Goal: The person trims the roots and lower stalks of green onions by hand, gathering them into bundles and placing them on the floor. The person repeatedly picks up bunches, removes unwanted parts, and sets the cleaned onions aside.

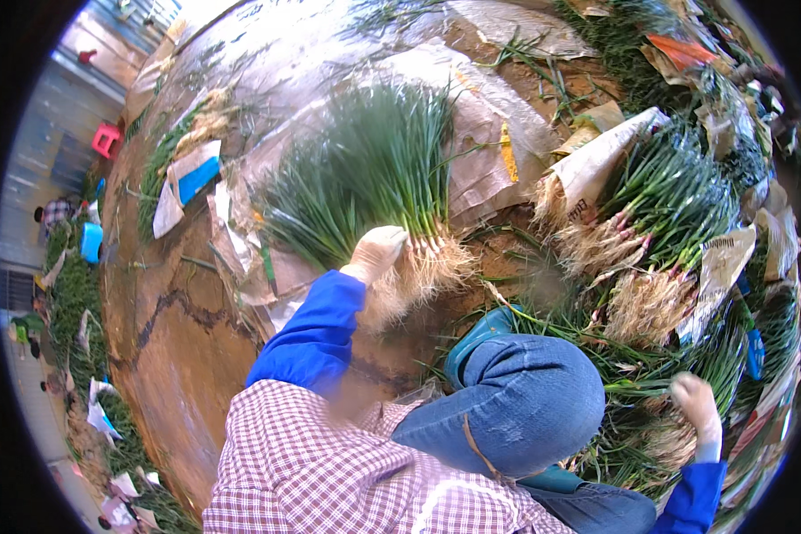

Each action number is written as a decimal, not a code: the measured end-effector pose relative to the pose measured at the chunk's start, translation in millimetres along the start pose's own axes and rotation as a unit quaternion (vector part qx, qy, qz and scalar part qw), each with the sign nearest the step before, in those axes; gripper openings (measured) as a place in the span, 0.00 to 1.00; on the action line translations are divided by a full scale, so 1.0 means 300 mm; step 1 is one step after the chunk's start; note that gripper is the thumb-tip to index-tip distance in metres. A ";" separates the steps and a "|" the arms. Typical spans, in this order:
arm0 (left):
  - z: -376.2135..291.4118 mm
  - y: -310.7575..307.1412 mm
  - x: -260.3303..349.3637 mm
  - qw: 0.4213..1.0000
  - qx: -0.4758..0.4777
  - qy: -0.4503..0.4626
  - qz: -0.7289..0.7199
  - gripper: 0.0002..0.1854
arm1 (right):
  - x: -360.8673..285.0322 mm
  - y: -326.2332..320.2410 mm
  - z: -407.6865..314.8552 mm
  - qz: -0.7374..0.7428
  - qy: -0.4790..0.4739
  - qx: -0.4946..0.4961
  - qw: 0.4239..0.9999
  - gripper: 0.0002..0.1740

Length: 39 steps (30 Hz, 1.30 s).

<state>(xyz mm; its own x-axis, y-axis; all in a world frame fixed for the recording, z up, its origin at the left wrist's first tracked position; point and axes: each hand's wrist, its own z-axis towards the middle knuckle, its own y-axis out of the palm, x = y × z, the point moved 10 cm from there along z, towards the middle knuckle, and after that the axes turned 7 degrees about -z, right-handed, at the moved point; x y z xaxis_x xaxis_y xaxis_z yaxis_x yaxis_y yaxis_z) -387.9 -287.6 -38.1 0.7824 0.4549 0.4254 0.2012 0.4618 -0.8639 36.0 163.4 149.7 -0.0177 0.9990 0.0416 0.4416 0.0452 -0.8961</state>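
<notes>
My left hand point(378, 250) is closed at the base of a large bunch of green onions point(400, 160). The green leaves fan out away from me over a flattened woven sack point(487, 177), and pale tangled roots point(437, 267) hang toward me. At the lower right, my right hand point(693, 400) is bent over a loose heap of green onions point(631, 374). Leaves run up to its fingers, but blur hides whether they are gripped. Beyond that hand lie more rooted green onions point(674, 183), some partly wrapped in printed paper point(721, 284).
My jeans-covered knee point(514, 394) and teal boot point(477, 344) lie between my hands. Wet brown floor point(167, 394) spreads leftward. A red plastic stool point(107, 140) stands by the far-left wall. Other people, including one in checked clothing point(57, 212), are near piled greens point(73, 294).
</notes>
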 end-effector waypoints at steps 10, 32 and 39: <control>-0.009 0.026 0.069 0.998 0.048 0.025 0.019 0.16 | -1.108 -0.267 1.607 0.342 -0.023 0.104 0.934 0.18; -0.094 0.102 -0.094 0.989 0.076 -0.044 -0.123 0.14 | -0.520 0.167 0.794 0.092 0.003 -0.259 0.962 0.21; 0.069 0.074 -0.134 0.929 -0.308 -0.203 -0.019 0.15 | 0.505 0.096 -0.401 0.302 0.509 -0.055 0.804 0.17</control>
<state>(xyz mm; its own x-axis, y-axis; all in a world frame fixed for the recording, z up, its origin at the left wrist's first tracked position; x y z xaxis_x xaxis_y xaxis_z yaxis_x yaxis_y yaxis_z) -427.3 -279.8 -68.9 0.5064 0.7550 0.4166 0.6204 0.0165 -0.7841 154.0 315.8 183.3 0.9485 0.3166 0.0039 0.1717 -0.5040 -0.8464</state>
